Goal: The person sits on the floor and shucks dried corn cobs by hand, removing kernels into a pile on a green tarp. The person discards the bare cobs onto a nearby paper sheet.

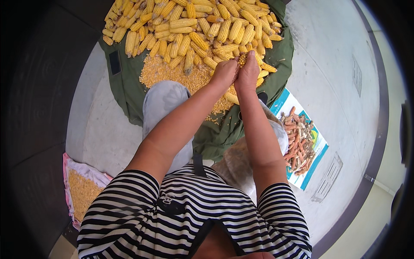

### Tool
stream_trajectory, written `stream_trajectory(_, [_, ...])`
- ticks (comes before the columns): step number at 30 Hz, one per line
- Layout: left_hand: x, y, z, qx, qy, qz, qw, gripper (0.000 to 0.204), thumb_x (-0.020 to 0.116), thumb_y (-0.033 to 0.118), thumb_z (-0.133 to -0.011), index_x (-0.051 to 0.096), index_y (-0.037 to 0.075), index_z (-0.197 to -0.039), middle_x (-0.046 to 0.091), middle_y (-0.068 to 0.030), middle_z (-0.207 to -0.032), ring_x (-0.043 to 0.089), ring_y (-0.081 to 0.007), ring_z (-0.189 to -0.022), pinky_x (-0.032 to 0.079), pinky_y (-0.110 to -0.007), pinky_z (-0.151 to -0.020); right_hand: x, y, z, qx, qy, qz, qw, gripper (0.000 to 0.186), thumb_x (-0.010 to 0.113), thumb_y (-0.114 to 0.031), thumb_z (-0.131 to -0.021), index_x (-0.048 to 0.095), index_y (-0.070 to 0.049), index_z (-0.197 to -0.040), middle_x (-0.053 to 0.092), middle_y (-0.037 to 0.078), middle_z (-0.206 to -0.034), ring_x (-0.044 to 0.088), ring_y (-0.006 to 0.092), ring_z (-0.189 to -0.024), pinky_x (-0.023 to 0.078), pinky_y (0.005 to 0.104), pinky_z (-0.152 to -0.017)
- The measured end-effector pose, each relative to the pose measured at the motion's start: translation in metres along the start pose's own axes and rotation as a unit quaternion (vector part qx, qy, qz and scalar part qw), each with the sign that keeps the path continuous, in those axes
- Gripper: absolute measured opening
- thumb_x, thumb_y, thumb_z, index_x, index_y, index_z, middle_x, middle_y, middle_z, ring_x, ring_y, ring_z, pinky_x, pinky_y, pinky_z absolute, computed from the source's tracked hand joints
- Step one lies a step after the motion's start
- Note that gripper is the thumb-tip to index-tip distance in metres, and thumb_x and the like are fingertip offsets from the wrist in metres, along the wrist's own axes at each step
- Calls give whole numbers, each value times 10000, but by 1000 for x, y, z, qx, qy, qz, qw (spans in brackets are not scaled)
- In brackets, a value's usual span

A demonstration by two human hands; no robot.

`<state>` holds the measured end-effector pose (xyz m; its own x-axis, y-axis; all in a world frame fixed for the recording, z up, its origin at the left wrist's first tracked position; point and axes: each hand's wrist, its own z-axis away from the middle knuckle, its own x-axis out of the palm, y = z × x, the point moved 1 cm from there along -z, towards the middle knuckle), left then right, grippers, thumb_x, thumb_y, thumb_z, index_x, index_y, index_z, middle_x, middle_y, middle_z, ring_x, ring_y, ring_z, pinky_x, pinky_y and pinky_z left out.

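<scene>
Corn cob (242, 60) sits between both hands, over the green cloth's (125, 93) right half, at the corn pile's (185, 30) near side. Long axis points away from the person, slightly right. Left hand (225, 72) closed on its left, right hand (249, 74) on its right; neither nearer. Some fingertips hidden from here.
</scene>
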<state>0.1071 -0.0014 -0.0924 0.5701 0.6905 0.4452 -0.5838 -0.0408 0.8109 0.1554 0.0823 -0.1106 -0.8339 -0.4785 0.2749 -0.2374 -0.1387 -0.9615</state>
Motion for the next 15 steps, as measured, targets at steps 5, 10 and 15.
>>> stream_trajectory(5, [17,7,10,-11,12,19,1000,378,563,284,-971,618,-59,-1119,633,-79,-995,579,-110,-849,477,-260,-737,3,-17,-2,39,22,48,998,417,407,-356,-1017,583,10,-925,576,70,-886,479,167,-804,415,338,-750])
stream_trajectory(10, [16,5,7,-8,-9,60,998,311,591,301,-959,648,-2,-1002,636,-26,-872,570,-97,-753,465,-256,-668,10,-29,3,40,40,-90,994,401,451,-376,-998,592,-5,-938,566,52,-881,485,152,-798,420,323,-750])
stream_trajectory(15, [16,-1,8,-3,-8,101,995,277,614,280,-942,666,8,-930,644,-30,-814,583,-92,-715,464,-247,-632,4,-28,0,75,12,-124,989,410,427,-382,-1002,553,7,-1034,609,116,-916,604,245,-834,524,356,-806])
